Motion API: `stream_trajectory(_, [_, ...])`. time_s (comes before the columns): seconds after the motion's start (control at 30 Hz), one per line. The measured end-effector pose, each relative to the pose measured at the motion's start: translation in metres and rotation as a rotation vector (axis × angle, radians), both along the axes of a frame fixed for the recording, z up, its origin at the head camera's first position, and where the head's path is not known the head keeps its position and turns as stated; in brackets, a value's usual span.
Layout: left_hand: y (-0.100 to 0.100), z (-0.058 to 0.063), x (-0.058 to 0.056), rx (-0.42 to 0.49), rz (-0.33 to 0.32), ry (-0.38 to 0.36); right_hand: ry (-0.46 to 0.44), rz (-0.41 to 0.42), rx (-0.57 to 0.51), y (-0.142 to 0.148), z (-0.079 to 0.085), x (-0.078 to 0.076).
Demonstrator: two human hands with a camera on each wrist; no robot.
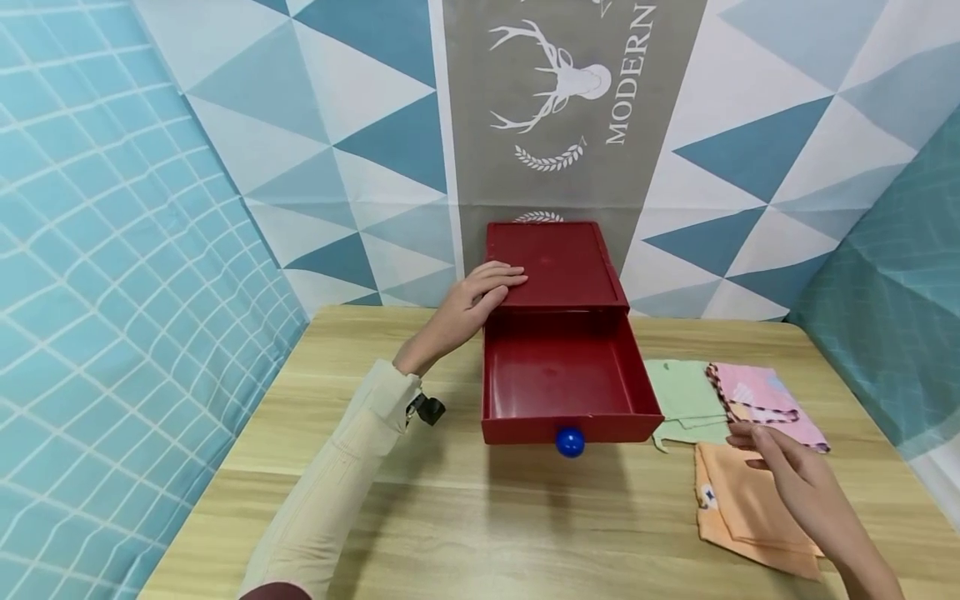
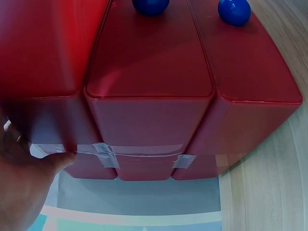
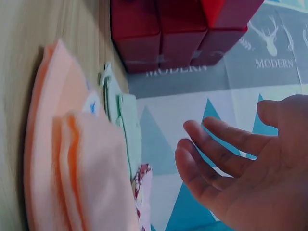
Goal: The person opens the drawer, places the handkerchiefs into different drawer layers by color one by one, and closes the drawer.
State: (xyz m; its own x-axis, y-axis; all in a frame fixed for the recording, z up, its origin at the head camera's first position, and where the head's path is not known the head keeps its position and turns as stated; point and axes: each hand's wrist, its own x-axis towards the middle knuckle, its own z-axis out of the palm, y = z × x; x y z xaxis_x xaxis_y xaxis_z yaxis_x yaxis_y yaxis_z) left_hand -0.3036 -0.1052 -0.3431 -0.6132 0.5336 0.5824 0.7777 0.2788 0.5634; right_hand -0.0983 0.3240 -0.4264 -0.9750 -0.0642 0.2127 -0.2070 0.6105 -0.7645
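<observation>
While the left hand [image 1: 467, 308] rests on a glossy red plastic cabinet [image 1: 551, 267], its box-shaped red top drawer [image 1: 562, 375] stands open

The cabinet sits at the middle of the back edge of the pale wood-grain surface [image 1: 420, 517], the drawer jutting toward the front; nothing shows inside it. The step in hand looks like steadying the cabinet while reaching for the folded orange cloth [image 1: 757, 508] near the surface's right edge. The next move probably calls for lowering the right hand [image 1: 791, 471] to pinch that cloth and carry it over the drawer's rim. The left hand lies palm down, fingers nearly straight across the cabinet's left top edge, pressing rather than grasping. The right hand hangs above the cloth, fingers apart and slightly bent, holding nothing. Farther back lie a folded pale green cloth [image 1: 678, 383] and, nearer the right edge, a pink patterned cloth [image 1: 765, 392].
</observation>
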Motion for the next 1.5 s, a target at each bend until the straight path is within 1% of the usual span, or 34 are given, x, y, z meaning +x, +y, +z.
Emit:
stream_trajectory(0.1, [0.003, 0.0, -0.001, -0.007, -0.005, 0.0, 0.017, -0.036, 0.04, 0.005, -0.005, 0.0])
stream_trajectory(0.17, [0.004, 0.0, -0.001, -0.003, -0.01, 0.003, 0.015, -0.065, 0.097, 0.009, -0.007, -0.001])
stream_trajectory(0.23, [0.005, 0.0, -0.002, 0.008, -0.015, 0.008, -0.008, -0.091, 0.166, 0.013, -0.009, -0.002])
stream_trajectory(0.33, [0.005, 0.001, -0.001, 0.034, -0.026, 0.014, -0.076, -0.114, 0.239, 0.018, -0.011, -0.004])
stream_trajectory(0.43, [0.004, 0.0, 0.0, 0.059, -0.04, 0.008, -0.122, -0.108, 0.267, 0.025, -0.014, -0.006])
stream_trajectory(0.57, [0.002, 0.0, 0.001, 0.069, -0.042, -0.002, -0.099, -0.09, 0.302, 0.035, -0.021, -0.007])
stream_trajectory(0.67, [0.002, 0.0, 0.002, 0.052, -0.023, -0.002, -0.078, -0.086, 0.355, 0.044, -0.028, -0.007])
stream_trajectory(0.83, [0.003, 0.0, 0.0, 0.031, -0.007, -0.003, -0.107, -0.063, 0.435, 0.057, -0.038, -0.007])
stream_trajectory(0.93, [0.003, 0.0, -0.001, 0.033, -0.012, 0.0, -0.102, -0.043, 0.442, 0.062, -0.043, -0.007])
stream_trajectory(1.03, [0.002, 0.0, -0.001, 0.036, -0.014, -0.002, -0.063, -0.047, 0.459, 0.065, -0.046, -0.007])
stream_trajectory(1.1, [0.002, 0.001, 0.0, 0.035, -0.01, -0.006, -0.064, -0.056, 0.473, 0.067, -0.045, -0.006])
stream_trajectory(1.17, [0.002, 0.001, 0.0, 0.034, -0.008, -0.013, -0.091, -0.075, 0.494, 0.069, -0.043, -0.007])
stream_trajectory(1.27, [0.002, 0.001, 0.001, 0.029, 0.001, -0.024, -0.146, -0.089, 0.498, 0.071, -0.041, -0.007])
stream_trajectory(1.33, [0.002, 0.0, 0.0, 0.031, 0.002, -0.033, -0.159, -0.1, 0.494, 0.071, -0.041, -0.007])
stream_trajectory(1.5, [0.002, 0.0, 0.001, 0.021, 0.009, -0.044, -0.095, -0.123, 0.484, 0.07, -0.044, -0.004])
